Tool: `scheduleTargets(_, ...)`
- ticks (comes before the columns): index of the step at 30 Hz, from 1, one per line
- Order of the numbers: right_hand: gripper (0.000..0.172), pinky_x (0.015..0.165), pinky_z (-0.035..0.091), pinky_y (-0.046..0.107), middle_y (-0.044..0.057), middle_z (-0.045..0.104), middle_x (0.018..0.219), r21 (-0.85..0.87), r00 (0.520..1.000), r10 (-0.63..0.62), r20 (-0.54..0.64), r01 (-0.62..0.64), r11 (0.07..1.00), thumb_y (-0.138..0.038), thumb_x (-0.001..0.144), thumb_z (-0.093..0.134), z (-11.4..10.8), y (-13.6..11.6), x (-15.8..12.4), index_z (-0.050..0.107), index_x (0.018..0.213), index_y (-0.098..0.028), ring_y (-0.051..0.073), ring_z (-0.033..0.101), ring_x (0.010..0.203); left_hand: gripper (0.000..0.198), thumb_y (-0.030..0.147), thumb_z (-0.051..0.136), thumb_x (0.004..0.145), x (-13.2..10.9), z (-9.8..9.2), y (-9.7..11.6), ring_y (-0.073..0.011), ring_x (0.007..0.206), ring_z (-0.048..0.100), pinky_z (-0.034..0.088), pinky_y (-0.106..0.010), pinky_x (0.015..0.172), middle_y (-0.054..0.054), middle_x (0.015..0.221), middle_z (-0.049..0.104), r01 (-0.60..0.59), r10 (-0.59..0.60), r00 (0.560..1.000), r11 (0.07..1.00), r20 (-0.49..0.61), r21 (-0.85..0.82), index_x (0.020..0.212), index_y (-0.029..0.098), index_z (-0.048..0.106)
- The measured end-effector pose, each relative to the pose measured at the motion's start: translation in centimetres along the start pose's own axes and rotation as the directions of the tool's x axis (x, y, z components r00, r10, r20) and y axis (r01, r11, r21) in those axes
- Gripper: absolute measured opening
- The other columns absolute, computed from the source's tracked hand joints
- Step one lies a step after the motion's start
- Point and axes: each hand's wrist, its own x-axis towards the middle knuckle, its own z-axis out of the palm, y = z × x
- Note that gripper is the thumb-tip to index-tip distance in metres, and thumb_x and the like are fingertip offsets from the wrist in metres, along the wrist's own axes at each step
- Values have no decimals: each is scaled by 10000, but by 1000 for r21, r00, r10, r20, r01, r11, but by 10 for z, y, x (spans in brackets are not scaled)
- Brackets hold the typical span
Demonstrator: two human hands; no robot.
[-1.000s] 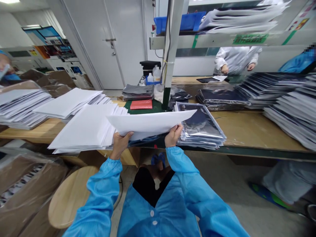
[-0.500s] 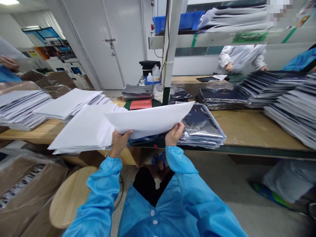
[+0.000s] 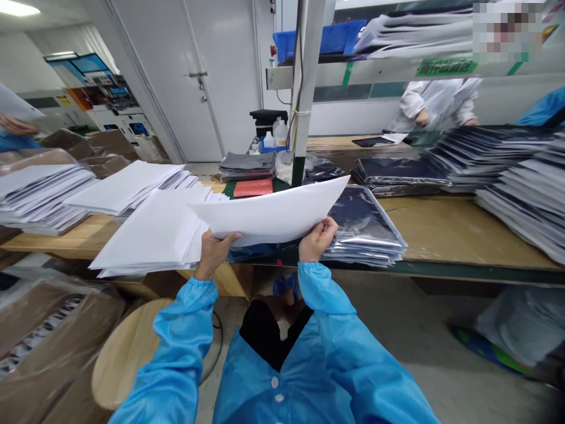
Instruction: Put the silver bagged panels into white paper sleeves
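Head view: left hand (image 3: 215,253) and right hand (image 3: 316,240) grip white paper (image 3: 269,213)

A smooth, matt, paper-like sheet (image 3: 269,212) contrasts with glossy plastic-wrapped packets (image 3: 362,221), sheeny cloth sleeves (image 3: 185,330), a smooth wooden stool (image 3: 119,359) and cartons (image 3: 26,309) under shiny, crinkled film (image 3: 101,294).

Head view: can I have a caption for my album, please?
Left hand and right hand hold a white sheet between a white stack and a shiny dark pile.
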Motion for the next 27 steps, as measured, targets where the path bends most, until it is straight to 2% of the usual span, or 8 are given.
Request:
scheduleTargets(6, 166, 899, 441, 454, 104, 563, 974, -58, 1000, 12, 1, -12, 998, -332, 939, 380, -2, 2, -8, 463, 1010, -208, 255, 554, 929, 293, 412, 805, 521, -1, 2, -8, -222, 675, 661, 557, -320, 619, -55, 687, 730, 23, -23, 1000, 1000, 13, 1, 625, 150, 724)
scheduleTargets(11, 243, 917, 446, 442, 100, 567, 1013, 0, 999, -6, 46, 6, 1000, -405, 961, 381, -6, -11, -5, 475, 1058, -203, 242, 558, 958, 343, 448, 794, 497, -9, 6, -18, -215, 653, 642, 543, -321, 591, -55, 673, 707, 56, -57, 998, 997, -14, -56, 645, 153, 704)
scheduleTargets(16, 347, 912, 459, 410, 105, 561, 1086, 24, 989, -63, 135, 60, 998, -487, 947, 464, -8, -16, 3, 452, 1149, -205, 234, 570, 1002, 354, 469, 795, 513, -9, 4, -13, -220, 676, 650, 549, -334, 642, -60, 685, 716, 62, -63, 998, 997, -23, -46, 643, 154, 701)
scheduleTargets(20, 369, 856, 475, 394, 85, 575, 997, 34, 987, -60, 151, 56, 998, -537, 933, 460, -10, -6, 4, 455, 1093, -204, 230, 581, 925, 370, 472, 804, 526, -10, 2, -11, -213, 676, 652, 543, -319, 630, -59, 697, 730, 44, -46, 997, 998, -62, -33, 673, 143, 720)
scheduleTargets(23, 363, 815, 474, 377, 54, 574, 916, -15, 986, -58, 153, 61, 998, -558, 930, 444, -13, 2, 1, 465, 1042, -214, 219, 566, 858, 362, 473, 796, 534, -17, 4, -25, -214, 665, 655, 545, -318, 615, -64, 690, 729, 97, -98, 994, 995, -36, -39, 660, 142, 722)
scheduleTargets(27, 320, 813, 460, 382, 46, 561, 886, -79, 972, -62, 225, 82, 993, -526, 922, 457, -21, 13, -6, 477, 990, -215, 223, 560, 845, 379, 477, 788, 538, -29, 5, -50, -233, 731, 675, 565, -347, 695, -80, 753, 745, 180, -179, 983, 983, 40, -27, 702, 140, 731)
